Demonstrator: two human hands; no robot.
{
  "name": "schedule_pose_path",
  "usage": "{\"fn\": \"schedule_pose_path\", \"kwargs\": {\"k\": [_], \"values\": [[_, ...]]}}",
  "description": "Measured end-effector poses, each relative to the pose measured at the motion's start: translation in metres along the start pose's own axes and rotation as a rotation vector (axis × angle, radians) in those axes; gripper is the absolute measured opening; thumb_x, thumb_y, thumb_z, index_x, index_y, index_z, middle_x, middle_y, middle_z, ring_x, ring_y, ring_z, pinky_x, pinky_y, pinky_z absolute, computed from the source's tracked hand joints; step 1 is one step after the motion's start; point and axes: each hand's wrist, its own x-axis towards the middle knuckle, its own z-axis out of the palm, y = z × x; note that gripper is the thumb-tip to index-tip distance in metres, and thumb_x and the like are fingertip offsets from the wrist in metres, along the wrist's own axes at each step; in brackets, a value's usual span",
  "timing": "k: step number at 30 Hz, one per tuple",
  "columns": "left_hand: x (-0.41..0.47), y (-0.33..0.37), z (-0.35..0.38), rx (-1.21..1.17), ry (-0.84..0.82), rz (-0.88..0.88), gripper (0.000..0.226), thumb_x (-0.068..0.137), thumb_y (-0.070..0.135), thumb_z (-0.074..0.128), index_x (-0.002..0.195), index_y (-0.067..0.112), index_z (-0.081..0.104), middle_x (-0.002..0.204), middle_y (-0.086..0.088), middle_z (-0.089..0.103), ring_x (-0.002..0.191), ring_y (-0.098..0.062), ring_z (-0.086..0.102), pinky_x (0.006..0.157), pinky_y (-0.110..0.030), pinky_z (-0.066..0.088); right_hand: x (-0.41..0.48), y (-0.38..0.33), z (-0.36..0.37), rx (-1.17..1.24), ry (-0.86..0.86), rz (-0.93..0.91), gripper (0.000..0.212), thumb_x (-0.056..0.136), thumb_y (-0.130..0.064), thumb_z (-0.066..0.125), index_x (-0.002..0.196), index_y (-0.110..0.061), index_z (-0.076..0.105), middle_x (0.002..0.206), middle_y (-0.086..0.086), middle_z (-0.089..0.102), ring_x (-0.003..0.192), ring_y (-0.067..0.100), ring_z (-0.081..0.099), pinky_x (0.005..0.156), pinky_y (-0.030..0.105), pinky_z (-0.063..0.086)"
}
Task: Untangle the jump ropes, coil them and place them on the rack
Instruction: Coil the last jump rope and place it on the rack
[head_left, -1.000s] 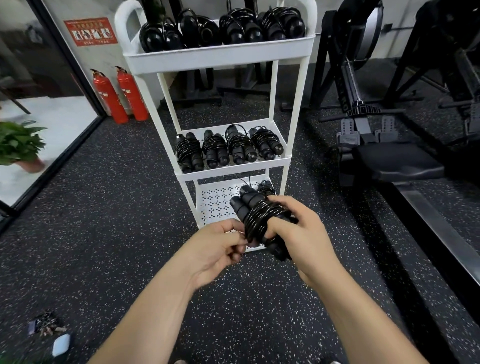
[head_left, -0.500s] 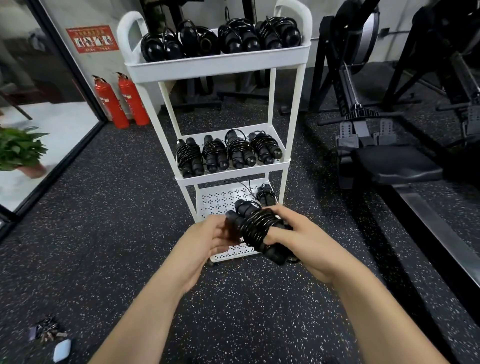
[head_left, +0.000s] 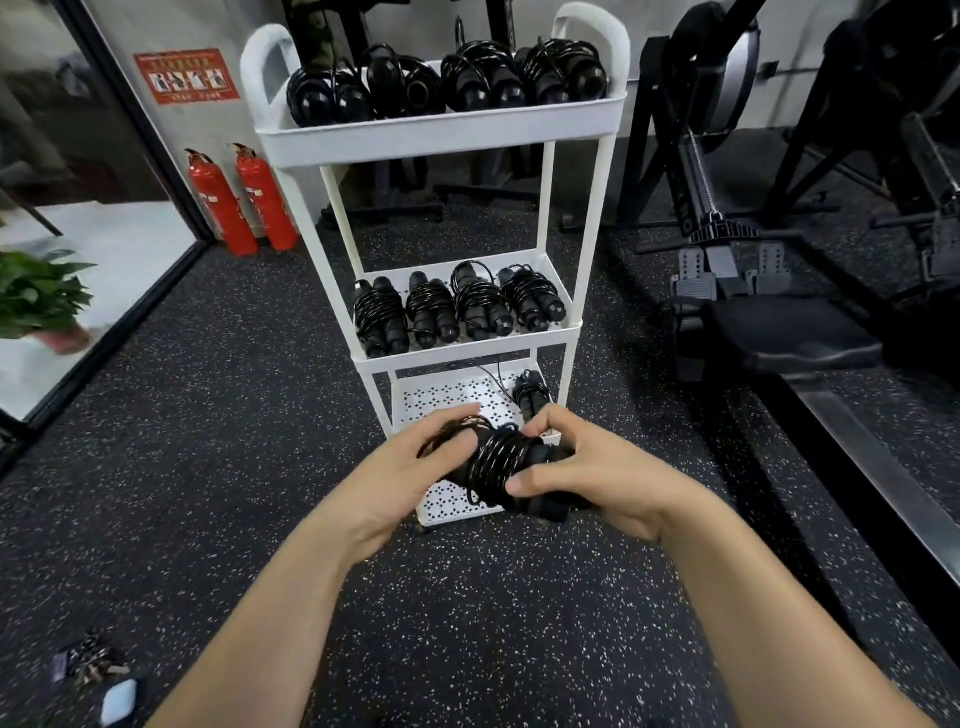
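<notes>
Green leaves of a potted plant sit at the left edge of the frame. To their right, two red fire extinguishers stand against the wall.

At centre stands the white rack. Wound ropes fill its top tier, and a row of four lies on the middle one. A single bundle rests at the back right of the bottom tier.

Low centre, in front of that tier, our hands hold the jump rope, its black cord wound round the paired handles. The left hand curls its fingers round the left side of the coil. The right hand grips the handles, thumb pressed on the wraps.

We judge the winding nearly finished. To end it well, we should pin the wraps with that thumb, tuck the cord's tail under a turn so nothing springs loose, then lay the bundle beside the single one, handles aligned like the rows above.

A rowing machine stands well apart at the right.
</notes>
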Motion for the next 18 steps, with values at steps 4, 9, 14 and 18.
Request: {"fn": "schedule_pose_path", "kwargs": {"k": [4,9,14,18], "values": [[0.008,0.0,0.018,-0.418,0.177,0.034,0.046,0.108,0.054,0.05,0.143,0.029,0.067,0.123,0.003,0.079,0.118,-0.01,0.072,0.123,-0.049,0.041,0.014,-0.006,-0.005,0.046,0.067,-0.064,0.051,0.082,-0.005,0.091,0.123,-0.007,0.062,0.108,0.027,0.074,0.083,0.031,0.073,0.071,0.037,0.061],[0.016,-0.001,0.02,-0.623,0.242,0.063,0.035,0.113,0.021,0.049,0.141,0.01,0.066,0.131,-0.013,0.075,0.128,-0.032,0.068,0.114,-0.046,0.05,0.023,-0.002,-0.002,0.108,0.142,-0.168,0.05,0.078,-0.012,0.096,0.119,-0.016,0.068,0.118,0.027,0.074,0.093,0.029,0.074,0.082,0.04,0.063],[0.014,-0.009,0.033,-0.448,0.434,0.187,0.032,0.101,0.019,0.072,0.131,0.015,0.06,0.123,-0.01,0.078,0.113,-0.024,0.074,0.1,-0.039,0.057,0.023,0.007,0.012,0.276,0.2,-0.222,0.05,0.071,-0.028,0.096,0.115,-0.02,0.074,0.115,0.023,0.076,0.094,0.03,0.074,0.085,0.041,0.062],[0.013,-0.014,0.032,-0.515,0.474,0.152,0.02,0.095,0.011,0.078,0.109,0.014,0.063,0.113,-0.008,0.077,0.089,-0.02,0.064,0.077,-0.031,0.05,0.022,0.014,0.018,0.34,0.234,-0.248,0.044,0.075,-0.037,0.094,0.113,-0.024,0.075,0.122,0.022,0.074,0.101,0.028,0.072,0.084,0.036,0.058]]}}
